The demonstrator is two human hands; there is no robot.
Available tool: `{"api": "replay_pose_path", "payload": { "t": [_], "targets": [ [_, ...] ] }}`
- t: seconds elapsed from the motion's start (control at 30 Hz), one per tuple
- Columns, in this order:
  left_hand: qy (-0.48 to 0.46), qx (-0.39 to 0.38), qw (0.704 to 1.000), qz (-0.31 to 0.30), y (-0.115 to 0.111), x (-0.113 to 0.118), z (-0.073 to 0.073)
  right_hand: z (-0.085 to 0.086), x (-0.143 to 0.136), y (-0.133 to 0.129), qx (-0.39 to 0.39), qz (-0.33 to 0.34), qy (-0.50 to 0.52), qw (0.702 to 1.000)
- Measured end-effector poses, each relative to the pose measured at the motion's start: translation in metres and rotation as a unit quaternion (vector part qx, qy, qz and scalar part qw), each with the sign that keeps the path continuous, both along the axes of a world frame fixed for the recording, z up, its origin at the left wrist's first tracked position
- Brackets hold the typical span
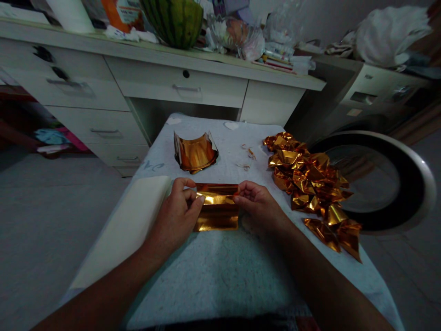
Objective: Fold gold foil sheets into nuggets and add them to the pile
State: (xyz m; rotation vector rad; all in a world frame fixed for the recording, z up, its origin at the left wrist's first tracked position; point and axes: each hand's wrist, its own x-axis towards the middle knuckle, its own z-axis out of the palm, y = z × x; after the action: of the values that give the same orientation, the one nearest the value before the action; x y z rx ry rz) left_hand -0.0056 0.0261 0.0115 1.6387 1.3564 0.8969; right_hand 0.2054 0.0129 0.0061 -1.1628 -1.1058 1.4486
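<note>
A shiny gold foil sheet [217, 212] lies in front of me, its far edge folded or bent over. My left hand [182, 207] pinches its left side between thumb and fingers. At the right side, my right hand [257, 202] grips the sheet near the same fold. Beyond them sits a curved stack of gold foil sheets [195, 154], its ends standing up. Off to the right is a heap of twisted gold foil pieces [306, 172]. Several thin bands or strips [245, 158] lie between the stack and the heap.
The cloth-covered table [206, 285] carries a cream-coloured sheet or pad [127, 230] on the left. A white drawer desk [158, 78] stands behind, holding a watermelon [174, 20] and plastic bags. At right is a front-loading washing machine [372, 101] with its round door [425, 184] swung out.
</note>
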Motion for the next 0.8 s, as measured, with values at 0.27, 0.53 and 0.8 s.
{"api": "replay_pose_path", "payload": {
  "t": [0.27,0.53,0.8],
  "targets": [
    [0.200,0.264,0.943,-0.001,-0.007,0.003,0.006,0.000,-0.004,0.000,-0.018,-0.010,0.079,0.997],
    [0.192,0.292,0.933,-0.089,-0.016,0.015,0.000,0.000,-0.008,-0.004,-0.005,0.025,0.126,0.992],
    [0.129,0.177,0.973,-0.074,-0.015,0.012,0.011,0.004,-0.004,-0.009,0.024,0.133,0.041,0.990]
  ]
}}
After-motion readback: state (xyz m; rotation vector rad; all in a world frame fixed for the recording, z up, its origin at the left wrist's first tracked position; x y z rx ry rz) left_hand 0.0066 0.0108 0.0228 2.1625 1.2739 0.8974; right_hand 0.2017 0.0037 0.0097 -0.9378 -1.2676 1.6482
